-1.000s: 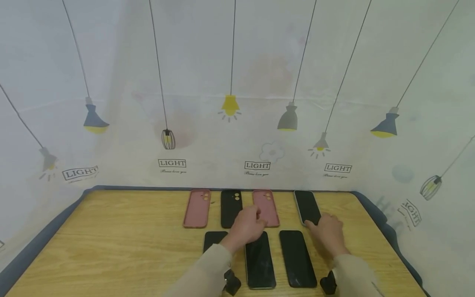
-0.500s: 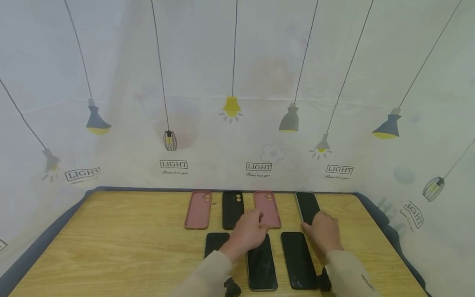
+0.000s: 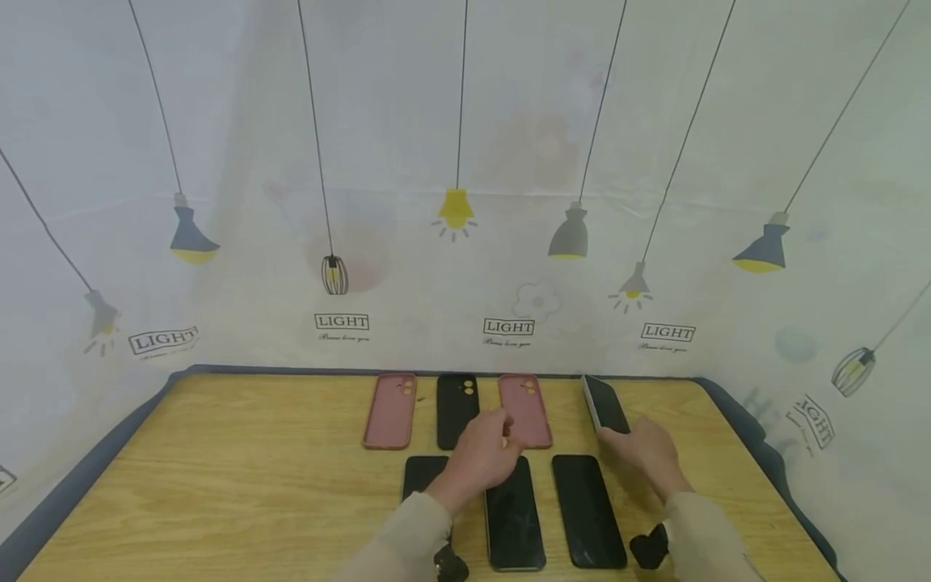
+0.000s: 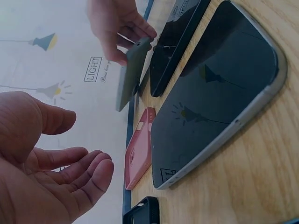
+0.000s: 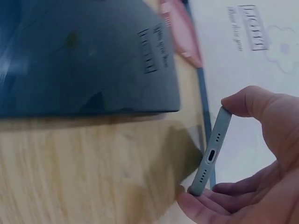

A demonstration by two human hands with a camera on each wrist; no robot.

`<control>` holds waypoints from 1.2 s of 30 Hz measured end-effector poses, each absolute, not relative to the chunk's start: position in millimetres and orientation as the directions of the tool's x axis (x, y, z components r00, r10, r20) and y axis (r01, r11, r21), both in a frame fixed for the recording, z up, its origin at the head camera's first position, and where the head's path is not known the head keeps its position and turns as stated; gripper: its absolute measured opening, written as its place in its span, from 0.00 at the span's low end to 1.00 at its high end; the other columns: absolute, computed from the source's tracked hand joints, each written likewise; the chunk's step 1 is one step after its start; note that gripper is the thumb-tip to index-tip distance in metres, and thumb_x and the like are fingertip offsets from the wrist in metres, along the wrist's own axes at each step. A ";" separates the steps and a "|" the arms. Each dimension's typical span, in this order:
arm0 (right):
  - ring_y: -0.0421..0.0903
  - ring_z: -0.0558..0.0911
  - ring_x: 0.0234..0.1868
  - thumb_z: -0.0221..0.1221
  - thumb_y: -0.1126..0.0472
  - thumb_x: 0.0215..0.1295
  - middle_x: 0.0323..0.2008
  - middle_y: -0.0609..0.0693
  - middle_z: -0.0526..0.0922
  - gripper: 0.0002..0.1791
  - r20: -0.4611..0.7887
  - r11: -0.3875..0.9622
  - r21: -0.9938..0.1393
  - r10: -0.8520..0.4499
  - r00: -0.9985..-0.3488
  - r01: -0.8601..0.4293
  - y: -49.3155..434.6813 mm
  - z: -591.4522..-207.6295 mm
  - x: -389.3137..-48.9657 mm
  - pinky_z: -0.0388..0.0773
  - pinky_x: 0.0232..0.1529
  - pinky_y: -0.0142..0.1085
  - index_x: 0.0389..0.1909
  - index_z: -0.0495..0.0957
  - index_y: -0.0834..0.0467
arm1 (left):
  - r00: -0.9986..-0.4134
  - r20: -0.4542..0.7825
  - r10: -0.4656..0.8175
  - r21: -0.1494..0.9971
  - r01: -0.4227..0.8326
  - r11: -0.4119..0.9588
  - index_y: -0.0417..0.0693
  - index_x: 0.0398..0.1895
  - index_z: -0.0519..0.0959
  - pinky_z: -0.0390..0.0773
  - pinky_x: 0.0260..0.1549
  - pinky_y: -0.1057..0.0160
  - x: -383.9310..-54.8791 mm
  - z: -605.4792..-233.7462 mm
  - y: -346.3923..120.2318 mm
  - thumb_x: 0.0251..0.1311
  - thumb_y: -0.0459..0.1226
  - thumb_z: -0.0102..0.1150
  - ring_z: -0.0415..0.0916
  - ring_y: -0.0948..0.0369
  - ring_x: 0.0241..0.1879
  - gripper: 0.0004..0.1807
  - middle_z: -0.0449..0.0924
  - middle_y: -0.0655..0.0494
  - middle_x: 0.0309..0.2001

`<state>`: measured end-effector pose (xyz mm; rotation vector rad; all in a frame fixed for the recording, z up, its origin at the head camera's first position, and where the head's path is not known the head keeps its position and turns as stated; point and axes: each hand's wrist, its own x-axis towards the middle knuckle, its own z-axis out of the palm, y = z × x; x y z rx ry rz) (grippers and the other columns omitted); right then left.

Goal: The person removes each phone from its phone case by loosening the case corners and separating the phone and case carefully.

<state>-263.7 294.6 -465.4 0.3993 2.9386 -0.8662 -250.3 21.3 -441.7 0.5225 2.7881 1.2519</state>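
My right hand [image 3: 643,453] grips a smartphone [image 3: 607,404] by its side edges, thumb on one side and fingers on the other. In the right wrist view the charging port end of this phone [image 5: 211,155] faces the camera, pale grey-green, and the phone leans on edge. The left wrist view shows the phone [image 4: 133,74] tilted, with its lower end off the wood. My left hand [image 3: 480,453] hovers over the front row, fingers loosely bent and holding nothing. Nearest it are a pink phone case [image 3: 531,408] and a dark smartphone [image 3: 515,521].
Another pink case [image 3: 389,412] and a black case [image 3: 451,416] lie along the back of the wooden table [image 3: 240,469]. In front lie a dark phone [image 3: 591,513] at right and one [image 3: 424,471] partly hidden by my left arm. A lamp-printed curtain [image 3: 393,162] rises behind.
The phone at the back right lay flat and is now tilted in my right hand, its left edge raised. My left hand has stayed nearly still.
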 end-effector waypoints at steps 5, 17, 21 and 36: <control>0.44 0.64 0.22 0.62 0.44 0.63 0.19 0.48 0.64 0.26 -0.171 0.711 -0.642 0.234 -0.957 0.289 292.6 -456.4 -254.7 0.64 0.22 0.35 0.19 0.66 0.60 | -0.941 0.126 0.315 0.738 0.301 0.603 0.35 0.47 0.80 0.83 0.42 0.49 -248.6 -442.0 18.8 0.71 0.40 0.63 0.79 0.52 0.43 0.14 0.82 0.42 0.45; 0.57 0.82 0.45 0.63 0.47 0.67 0.50 0.70 0.81 0.37 -0.140 0.628 -0.752 0.147 -0.979 0.201 256.8 -436.4 -229.1 0.83 0.46 0.50 0.60 0.72 0.77 | -0.942 0.094 0.323 0.791 0.268 0.550 0.36 0.49 0.79 0.84 0.45 0.49 -245.9 -447.1 15.0 0.72 0.41 0.61 0.80 0.51 0.45 0.14 0.83 0.45 0.46; 0.59 0.82 0.49 0.65 0.48 0.66 0.54 0.71 0.81 0.37 -0.110 0.639 -0.750 0.137 -0.985 0.172 242.6 -430.9 -220.8 0.84 0.50 0.53 0.60 0.73 0.77 | -0.945 0.051 0.323 0.830 0.220 0.513 0.40 0.52 0.80 0.84 0.47 0.49 -244.0 -447.9 14.5 0.75 0.42 0.58 0.82 0.50 0.49 0.15 0.83 0.48 0.49; 0.48 0.85 0.40 0.71 0.53 0.58 0.44 0.59 0.86 0.30 0.032 0.624 -0.780 0.091 -0.995 0.032 195.9 -430.9 -193.9 0.83 0.38 0.40 0.53 0.79 0.71 | -0.916 0.001 0.402 0.978 0.084 0.190 0.36 0.52 0.81 0.88 0.35 0.56 -223.4 -448.8 21.2 0.77 0.41 0.56 0.84 0.53 0.37 0.15 0.85 0.47 0.40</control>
